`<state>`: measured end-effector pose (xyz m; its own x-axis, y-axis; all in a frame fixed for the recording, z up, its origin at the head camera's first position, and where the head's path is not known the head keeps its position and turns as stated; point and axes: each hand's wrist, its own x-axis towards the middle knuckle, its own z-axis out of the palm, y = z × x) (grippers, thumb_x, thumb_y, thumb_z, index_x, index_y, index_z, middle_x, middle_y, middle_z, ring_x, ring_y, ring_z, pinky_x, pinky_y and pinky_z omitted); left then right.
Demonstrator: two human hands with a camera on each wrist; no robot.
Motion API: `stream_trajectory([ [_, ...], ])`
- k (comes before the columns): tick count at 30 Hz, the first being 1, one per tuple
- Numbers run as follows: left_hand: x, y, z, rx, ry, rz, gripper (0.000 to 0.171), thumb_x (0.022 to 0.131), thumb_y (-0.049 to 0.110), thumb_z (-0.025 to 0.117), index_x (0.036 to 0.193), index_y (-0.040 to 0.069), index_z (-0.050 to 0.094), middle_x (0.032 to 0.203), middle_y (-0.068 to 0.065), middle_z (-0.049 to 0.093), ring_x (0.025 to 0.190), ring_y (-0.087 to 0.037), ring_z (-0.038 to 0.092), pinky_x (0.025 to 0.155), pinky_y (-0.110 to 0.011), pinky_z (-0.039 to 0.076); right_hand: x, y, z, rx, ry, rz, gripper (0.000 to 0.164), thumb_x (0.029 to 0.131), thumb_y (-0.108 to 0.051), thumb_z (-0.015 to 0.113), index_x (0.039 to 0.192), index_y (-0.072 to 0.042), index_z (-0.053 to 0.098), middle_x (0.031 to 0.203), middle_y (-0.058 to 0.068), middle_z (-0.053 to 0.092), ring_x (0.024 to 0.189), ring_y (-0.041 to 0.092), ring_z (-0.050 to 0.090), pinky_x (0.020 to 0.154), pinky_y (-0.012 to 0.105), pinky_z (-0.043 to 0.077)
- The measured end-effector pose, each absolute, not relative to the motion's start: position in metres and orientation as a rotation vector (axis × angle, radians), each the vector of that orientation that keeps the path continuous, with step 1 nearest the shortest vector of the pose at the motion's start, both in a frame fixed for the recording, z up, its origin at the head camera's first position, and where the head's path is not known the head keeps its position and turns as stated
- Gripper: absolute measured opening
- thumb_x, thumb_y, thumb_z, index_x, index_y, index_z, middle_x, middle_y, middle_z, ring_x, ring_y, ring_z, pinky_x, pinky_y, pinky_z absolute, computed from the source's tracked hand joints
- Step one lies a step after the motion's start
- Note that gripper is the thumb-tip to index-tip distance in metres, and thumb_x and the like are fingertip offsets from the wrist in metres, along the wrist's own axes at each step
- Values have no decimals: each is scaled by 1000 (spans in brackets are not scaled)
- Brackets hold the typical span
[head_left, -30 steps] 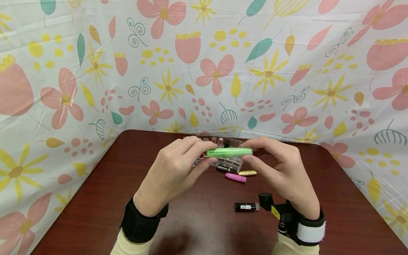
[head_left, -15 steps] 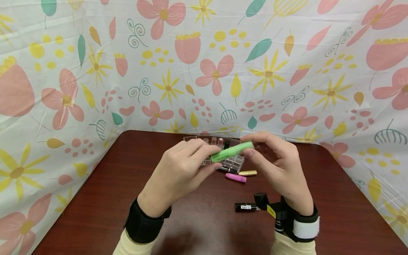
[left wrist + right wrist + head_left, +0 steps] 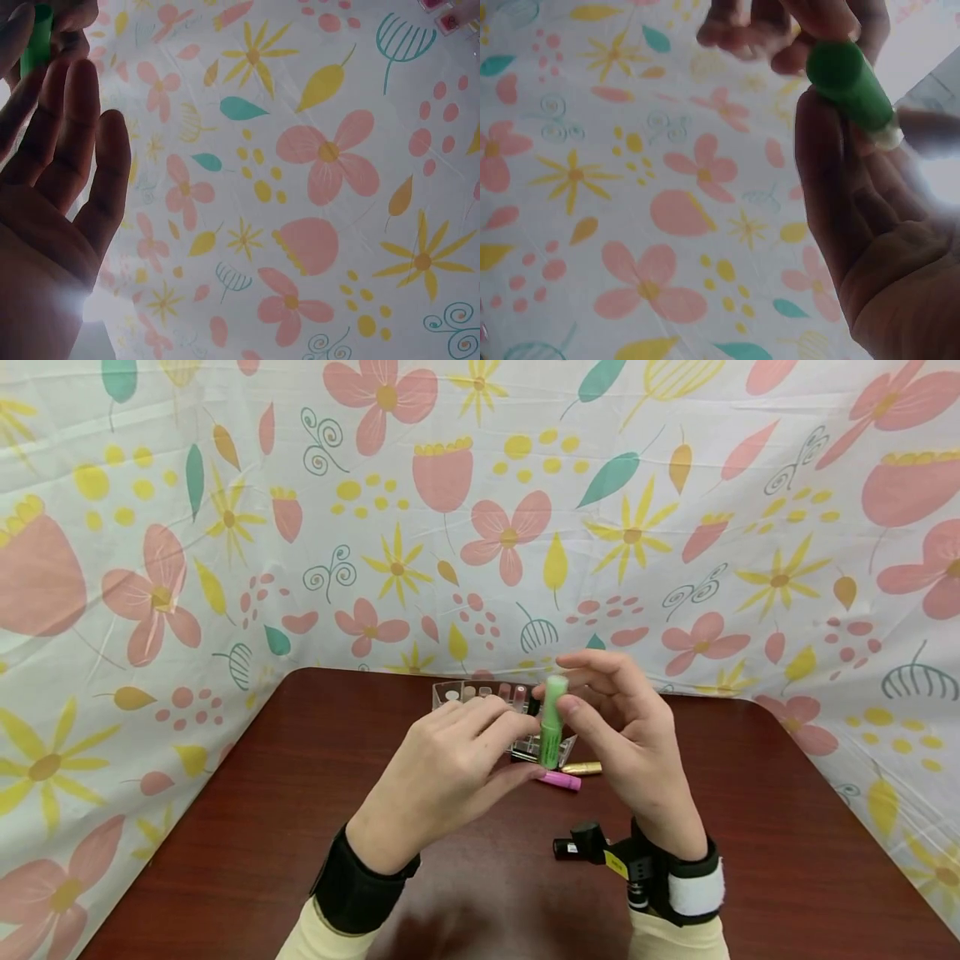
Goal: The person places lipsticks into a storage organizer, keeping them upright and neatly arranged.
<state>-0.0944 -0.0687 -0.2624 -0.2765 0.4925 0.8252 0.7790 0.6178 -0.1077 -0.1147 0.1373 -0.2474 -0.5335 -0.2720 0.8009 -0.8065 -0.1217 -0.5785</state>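
I see the left hand (image 3: 457,768) and right hand (image 3: 626,739) pinching the green tube (image 3: 552,731) upright above the worktop (image 3: 262,802), towards its far edge — a slackened fingertip could let it drop.

A white cloth backdrop (image 3: 450,552), printed with pink and yellow flowers, teal leaves and thin curled scrolls, hangs behind a dark reddish-brown, wood-grained table (image 3: 262,827) and along both its sides. Fine creases and soft folds run across the fabric. The tabletop has rounded far corners and a pale sheen (image 3: 480,885) on its near half. Bright white glare (image 3: 946,180) appears in both wrist views.
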Motion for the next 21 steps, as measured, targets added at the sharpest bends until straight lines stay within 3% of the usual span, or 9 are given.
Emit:
stream_trajectory([
  [2,-95,-68,-263,-992,-1938,-424,39,87,34,82,116,12,68,103,1,65,87,-11,62,76,-24,51,-115,135,-248,1195,-1736,1722,30,95,17,52,125,16,53,106,10,75,90,14,75,70,23,59],
  [5,-96,-69,-262,-979,-1929,-473,49,87,34,82,126,11,65,110,-1,65,93,-14,64,80,-24,52,-115,133,-248,1187,-1745,1731,29,97,16,50,125,15,53,109,11,74,87,15,74,60,23,58],
  [9,-97,-71,-261,-954,-1936,-505,59,86,34,83,137,12,62,122,-4,63,103,-16,64,83,-27,53,-115,133,-248,1176,-1822,1741,40,96,14,54,136,10,48,117,7,72,85,15,74,53,26,55],
  [13,-98,-73,-261,-935,-1948,-517,61,87,31,83,140,13,60,135,-7,60,109,-18,62,83,-28,53,-113,133,-247,1153,-1941,1732,57,93,13,61,146,2,43,121,2,69,86,16,74,54,28,57],
  [17,-101,-74,-263,-934,-1961,-504,67,85,33,84,143,14,58,145,-9,53,114,-18,60,87,-30,51,-115,132,-248,1182,-1972,1739,59,94,12,60,148,0,42,124,7,67,88,18,74,55,28,55],
  [21,-103,-73,-264,-932,-1978,-450,77,82,33,87,148,15,52,151,-13,46,122,-21,58,95,-35,51,-116,131,-249,1271,-1989,1697,56,97,12,56,149,-1,42,121,8,67,73,15,66,49,28,47],
])
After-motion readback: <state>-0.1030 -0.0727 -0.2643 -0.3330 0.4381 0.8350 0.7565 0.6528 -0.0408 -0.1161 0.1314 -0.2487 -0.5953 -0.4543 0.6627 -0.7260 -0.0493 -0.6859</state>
